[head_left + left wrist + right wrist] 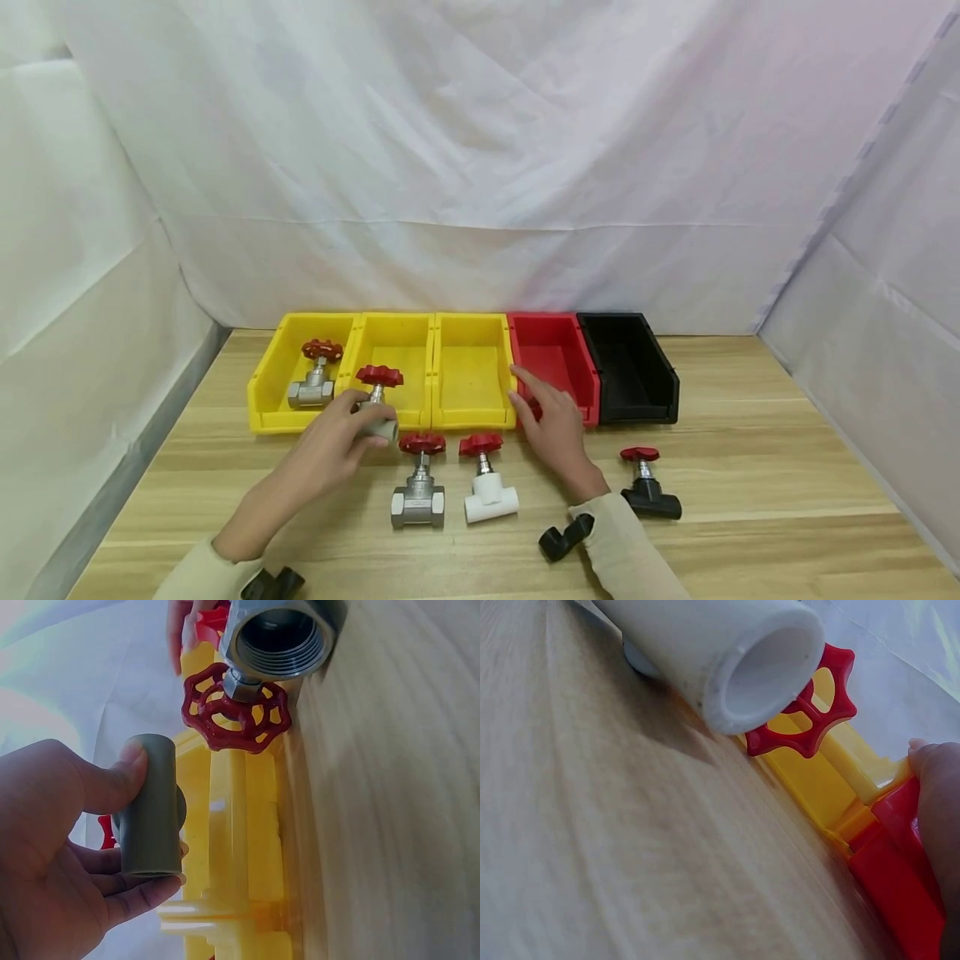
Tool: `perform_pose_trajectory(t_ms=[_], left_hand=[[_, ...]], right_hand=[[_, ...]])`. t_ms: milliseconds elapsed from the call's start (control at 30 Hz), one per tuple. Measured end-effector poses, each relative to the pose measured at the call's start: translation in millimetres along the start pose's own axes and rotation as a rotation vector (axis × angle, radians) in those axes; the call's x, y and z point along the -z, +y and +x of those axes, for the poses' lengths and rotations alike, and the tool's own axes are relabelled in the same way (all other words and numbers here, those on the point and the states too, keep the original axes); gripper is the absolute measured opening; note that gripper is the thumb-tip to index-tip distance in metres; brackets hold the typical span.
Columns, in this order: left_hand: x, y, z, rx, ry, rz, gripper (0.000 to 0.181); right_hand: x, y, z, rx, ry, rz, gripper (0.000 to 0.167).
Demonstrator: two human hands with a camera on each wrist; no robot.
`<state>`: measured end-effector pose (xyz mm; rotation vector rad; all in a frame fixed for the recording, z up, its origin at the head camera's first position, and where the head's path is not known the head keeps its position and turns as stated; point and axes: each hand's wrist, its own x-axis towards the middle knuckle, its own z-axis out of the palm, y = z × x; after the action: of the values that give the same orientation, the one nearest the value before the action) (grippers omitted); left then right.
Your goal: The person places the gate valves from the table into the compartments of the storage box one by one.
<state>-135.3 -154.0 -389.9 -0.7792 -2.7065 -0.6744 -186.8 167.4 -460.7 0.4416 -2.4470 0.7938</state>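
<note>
My left hand (pixel 333 446) grips the grey body of a valve (pixel 152 806) with a red handwheel, thumb on one side and fingers on the other. It is at the front of the second yellow bin (pixel 397 342). My right hand (pixel 557 425) reaches over the red bin (pixel 592 398), its extended index finger and thumb at the edge beside the third yellow bin (pixel 472 408). In front of the bins stand a metal valve (pixel 418 500) and a white valve (pixel 491 497), both with red handwheels. Another metal valve (pixel 312 387) sits in the leftmost yellow bin (pixel 262 408).
A black bin (pixel 637 412) ends the row on the right. A black valve (pixel 651 497) with a red handle stands right of my right forearm on the wooden table (pixel 765 467). White cloth (pixel 487 167) hangs behind the bins and at both sides.
</note>
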Motion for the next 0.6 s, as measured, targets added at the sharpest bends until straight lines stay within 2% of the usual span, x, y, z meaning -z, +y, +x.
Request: perform_pose_trajectory(t_ms=[267, 600], left_hand=[[-6.1, -3.4, 21.1, 0.003, 0.039, -0.025, 0.024], [-13.8, -8.4, 48.2, 0.026, 0.026, -0.054, 0.020]], right_hand=[[-1, 1, 0.0, 0.006, 0.006, -0.002, 0.055], [0, -1, 0.5, -0.006, 0.013, 0.000, 0.054]])
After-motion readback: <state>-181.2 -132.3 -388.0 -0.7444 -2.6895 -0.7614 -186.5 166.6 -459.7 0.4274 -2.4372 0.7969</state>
